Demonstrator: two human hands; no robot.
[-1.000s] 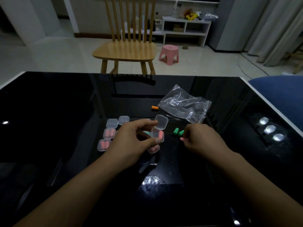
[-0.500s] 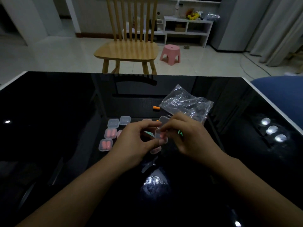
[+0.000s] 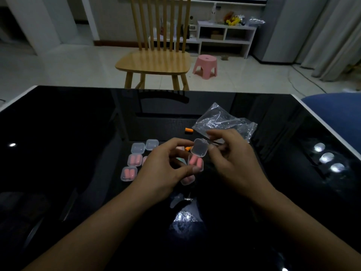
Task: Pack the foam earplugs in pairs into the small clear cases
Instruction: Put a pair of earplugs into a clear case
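My left hand pinches a small clear case above the black table; two pink earplugs lie inside it. Its hinged lid stands open, and my right hand touches that lid with thumb and fingertips. Two closed cases holding pink earplugs lie to the left, with two empty closed cases behind them. Another pink-filled case rests under my hands. One orange earplug lies farther back, and a second shows between my hands.
A crumpled clear plastic bag lies behind my right hand. The glossy black table has a white rim. A wooden chair and pink stool stand beyond it; a blue cushion sits at right.
My right hand brought a second pink earplug to the open case and put it in. It now rests on the raised lid. The green earplugs are hidden behind my hands.
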